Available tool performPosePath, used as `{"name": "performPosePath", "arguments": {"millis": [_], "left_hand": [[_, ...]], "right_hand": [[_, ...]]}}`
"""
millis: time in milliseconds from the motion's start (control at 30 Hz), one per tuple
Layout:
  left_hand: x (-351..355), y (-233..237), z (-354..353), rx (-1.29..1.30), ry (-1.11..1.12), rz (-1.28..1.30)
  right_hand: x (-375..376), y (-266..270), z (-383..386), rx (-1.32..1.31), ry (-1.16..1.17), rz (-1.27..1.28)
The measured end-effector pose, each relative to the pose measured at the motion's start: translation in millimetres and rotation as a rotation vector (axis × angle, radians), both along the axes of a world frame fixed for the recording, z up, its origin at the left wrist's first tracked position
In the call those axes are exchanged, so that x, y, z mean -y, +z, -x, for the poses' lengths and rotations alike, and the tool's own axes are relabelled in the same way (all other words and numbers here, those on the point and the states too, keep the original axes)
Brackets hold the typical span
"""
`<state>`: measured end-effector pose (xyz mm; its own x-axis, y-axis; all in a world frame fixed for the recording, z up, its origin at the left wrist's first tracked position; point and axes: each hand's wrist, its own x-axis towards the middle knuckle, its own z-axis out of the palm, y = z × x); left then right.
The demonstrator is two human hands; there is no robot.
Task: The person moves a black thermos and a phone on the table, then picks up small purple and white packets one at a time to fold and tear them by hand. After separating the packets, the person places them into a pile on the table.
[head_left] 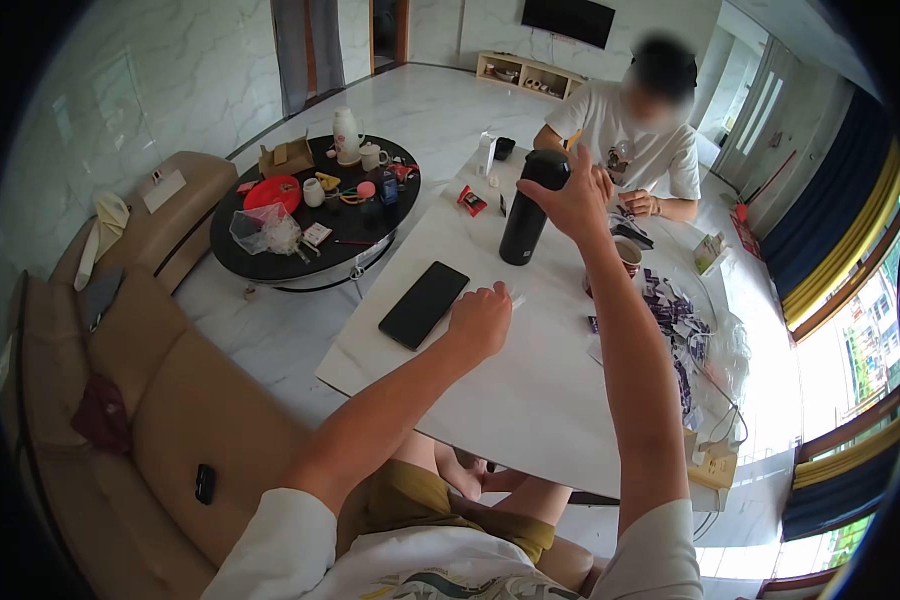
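Note:
My right hand [577, 195] is wrapped round the upper part of a black thermos bottle [523, 232], which stands on the white table [530, 370] leaning slightly in this view. My left hand [482, 318] is closed low over the tabletop, and a small whitish scrap [517, 298] shows beside its fingers. What it holds is hidden by the fingers. Just left of that hand lies a black smartphone [424, 305], screen up. A red snack packet [472, 201] rests beyond the phone, left of the bottle.
Across the table sits another person [620, 130], hands close to the tabletop. Purple-and-white sachets [670, 310], a paper cup [627, 256] and a clear plastic bag [727, 355] lie to the right. A round black table [360, 225] holds a jug [346, 138]; a brown sofa [210, 400] stands left.

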<state>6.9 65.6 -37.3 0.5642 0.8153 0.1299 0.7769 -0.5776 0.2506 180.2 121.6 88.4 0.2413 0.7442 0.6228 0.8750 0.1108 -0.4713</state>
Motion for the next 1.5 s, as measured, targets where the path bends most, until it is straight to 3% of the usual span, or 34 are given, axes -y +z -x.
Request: {"name": "performPosePath", "arguments": {"millis": [100, 367, 500, 633, 767, 833, 1067, 1167, 1300, 1367, 1400, 1433, 1500], "left_hand": [[2.4, 4.0, 2.2, 0.013, -0.010, 0.006], [-3.0, 0.3, 1.1, -0.005, -0.099, -0.021], [-7.6, 7.1, 9.1, 0.014, -0.154, -0.002], [-37.4, -6.1, 5.6, 0.109, -0.106, 0.143], [-71.4, 19.8, -11.8, 0.177, -0.094, 0.294], [-91.2, 37.1, -33.6, 0.134, -0.113, 0.236], [-180.9, 22.2, -133.9, 0.061, -0.142, -0.135], [-182.2, 11.0, -143.6, 0.235, -0.103, -0.187], [-147.8, 38.3, -112.8, 0.538, -0.450, -0.230], [-71.3, 88.5, -69.3, 0.626, -0.585, 0.335], [-40.5, 94.0, -47.0, 0.728, -0.834, 0.530], [-12.0, 94.3, -26.2, 0.706, -0.938, 0.621], [36.5, 101.1, 13.3, 0.609, -1.073, 0.622]], "right_hand": [[-24.1, 2.8, 2.6, -0.086, -0.026, 0.194], [-3.3, 7.7, -6.6, -0.047, -0.044, 0.070], [47.6, 42.2, -13.2, -0.235, 0.102, -0.087], [142.0, 81.1, -17.5, -0.157, 0.072, -0.268], [250.3, 87.7, 3.6, -0.424, -0.021, -0.309], [291.2, 70.3, 8.5, -0.586, 0.076, -0.379], [384.5, 24.9, 38.9, -0.837, -0.193, -0.091], [398.5, 14.3, 45.9, -0.818, -0.215, 0.006], [394.7, 25.8, 51.7, -0.787, -0.111, 0.143], [369.5, 31.8, 56.8, -0.693, -0.125, 0.091], [358.6, 8.2, 35.3, -0.732, -0.103, 0.009], [343.9, 5.0, 33.5, -0.608, -0.076, -0.070], [311.1, 11.5, 36.1, -0.694, 0.037, -0.092]]}}
